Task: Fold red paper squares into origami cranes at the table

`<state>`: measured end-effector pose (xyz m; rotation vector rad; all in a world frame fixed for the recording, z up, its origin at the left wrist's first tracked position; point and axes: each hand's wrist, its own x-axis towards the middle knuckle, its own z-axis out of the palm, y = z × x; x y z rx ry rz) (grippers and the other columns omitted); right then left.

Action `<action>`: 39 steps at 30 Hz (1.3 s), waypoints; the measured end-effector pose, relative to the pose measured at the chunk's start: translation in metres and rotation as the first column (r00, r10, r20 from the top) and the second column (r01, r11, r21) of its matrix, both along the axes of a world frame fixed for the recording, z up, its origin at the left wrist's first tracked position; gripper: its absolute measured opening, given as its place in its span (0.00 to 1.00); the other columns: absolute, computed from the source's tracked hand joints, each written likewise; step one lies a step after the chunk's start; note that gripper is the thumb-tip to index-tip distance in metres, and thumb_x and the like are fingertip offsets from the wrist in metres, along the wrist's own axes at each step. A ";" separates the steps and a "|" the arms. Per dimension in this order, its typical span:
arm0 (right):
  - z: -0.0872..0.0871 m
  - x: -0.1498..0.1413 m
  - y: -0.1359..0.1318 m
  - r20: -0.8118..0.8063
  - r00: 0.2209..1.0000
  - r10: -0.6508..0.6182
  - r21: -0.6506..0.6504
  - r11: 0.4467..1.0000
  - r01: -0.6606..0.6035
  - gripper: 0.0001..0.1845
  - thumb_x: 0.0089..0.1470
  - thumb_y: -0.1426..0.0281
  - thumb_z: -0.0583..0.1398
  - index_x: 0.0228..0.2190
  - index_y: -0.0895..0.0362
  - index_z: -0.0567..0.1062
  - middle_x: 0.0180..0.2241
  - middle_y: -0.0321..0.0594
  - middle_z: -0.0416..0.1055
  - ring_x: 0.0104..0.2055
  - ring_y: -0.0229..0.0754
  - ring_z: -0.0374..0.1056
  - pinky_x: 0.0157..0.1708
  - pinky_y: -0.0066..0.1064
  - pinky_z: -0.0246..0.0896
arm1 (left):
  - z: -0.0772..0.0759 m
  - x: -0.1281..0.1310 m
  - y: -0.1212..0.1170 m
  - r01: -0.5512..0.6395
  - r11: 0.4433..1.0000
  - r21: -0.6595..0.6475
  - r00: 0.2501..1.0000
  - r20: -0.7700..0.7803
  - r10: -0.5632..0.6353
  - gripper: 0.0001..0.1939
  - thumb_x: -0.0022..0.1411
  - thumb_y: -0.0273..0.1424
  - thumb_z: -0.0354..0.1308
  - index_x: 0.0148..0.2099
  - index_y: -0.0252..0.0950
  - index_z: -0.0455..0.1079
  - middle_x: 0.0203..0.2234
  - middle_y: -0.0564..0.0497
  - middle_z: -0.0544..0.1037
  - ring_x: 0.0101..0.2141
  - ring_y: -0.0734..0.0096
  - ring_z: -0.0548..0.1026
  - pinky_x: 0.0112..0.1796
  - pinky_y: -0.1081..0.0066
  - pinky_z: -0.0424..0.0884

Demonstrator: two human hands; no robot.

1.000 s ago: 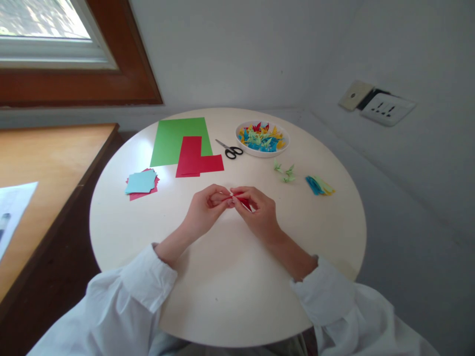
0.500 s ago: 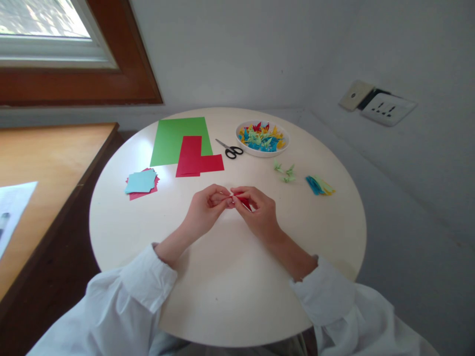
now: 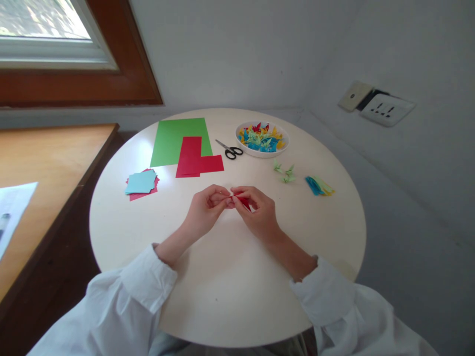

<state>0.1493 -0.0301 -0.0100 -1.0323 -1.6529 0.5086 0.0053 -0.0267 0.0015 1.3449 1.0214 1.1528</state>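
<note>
Both my hands meet over the middle of the white round table, pinching a small folded piece of red paper. My left hand grips its left end between thumb and fingers. The fingers of my right hand close on the other side, where a red flap shows below them. Most of the folded paper is hidden by the fingers. Beyond my hands lie black-handled scissors and red paper pieces overlapping a green sheet.
A white bowl of colourful folded paper pieces stands at the back. Several pale green folded pieces and a fanned bundle of blue, green and yellow paper lie right. Light blue squares rest on red ones at the left.
</note>
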 end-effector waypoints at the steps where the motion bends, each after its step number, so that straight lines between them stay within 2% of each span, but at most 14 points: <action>1: 0.000 0.000 0.000 -0.002 1.000 0.003 0.002 1.000 -0.002 0.02 0.49 0.72 0.58 0.26 0.55 0.70 0.35 0.43 0.74 0.36 0.40 0.71 0.31 0.30 0.68 | 0.001 0.000 0.000 -0.006 1.000 -0.005 1.000 0.006 0.006 0.11 0.50 0.35 0.62 0.33 0.34 0.66 0.25 0.50 0.78 0.30 0.67 0.78 0.35 0.68 0.74; 10: 0.000 0.001 0.001 0.031 0.998 -0.049 0.023 0.999 0.049 0.03 0.51 0.72 0.56 0.26 0.55 0.70 0.36 0.42 0.74 0.37 0.39 0.71 0.33 0.30 0.68 | 0.005 0.001 -0.001 -0.023 1.000 -0.007 1.000 -0.005 0.023 0.12 0.50 0.36 0.61 0.32 0.34 0.66 0.25 0.48 0.78 0.32 0.62 0.78 0.35 0.65 0.75; 23: -0.001 -0.001 0.002 0.006 0.999 -0.051 0.008 0.999 0.051 0.03 0.51 0.72 0.56 0.26 0.56 0.70 0.34 0.41 0.75 0.33 0.38 0.71 0.31 0.29 0.68 | 0.001 0.001 -0.001 -0.015 0.999 0.030 0.999 -0.047 0.016 0.10 0.52 0.35 0.59 0.33 0.33 0.66 0.26 0.48 0.78 0.31 0.64 0.78 0.35 0.66 0.75; 32: 0.000 -0.002 0.002 0.059 0.995 -0.081 0.035 0.996 0.079 0.04 0.50 0.73 0.56 0.25 0.56 0.70 0.31 0.39 0.74 0.31 0.37 0.70 0.30 0.28 0.66 | -0.002 0.000 -0.002 -0.026 0.999 0.039 0.996 -0.081 0.029 0.06 0.54 0.31 0.56 0.33 0.33 0.67 0.27 0.49 0.77 0.32 0.67 0.78 0.36 0.67 0.75; 39: 0.000 -0.002 0.003 0.081 0.993 -0.082 0.057 0.995 0.078 0.04 0.49 0.75 0.57 0.25 0.57 0.71 0.30 0.40 0.74 0.30 0.37 0.70 0.29 0.28 0.66 | -0.004 0.000 -0.002 -0.021 0.998 0.061 0.994 -0.106 0.027 0.06 0.55 0.31 0.56 0.34 0.33 0.68 0.27 0.49 0.78 0.31 0.68 0.78 0.37 0.67 0.75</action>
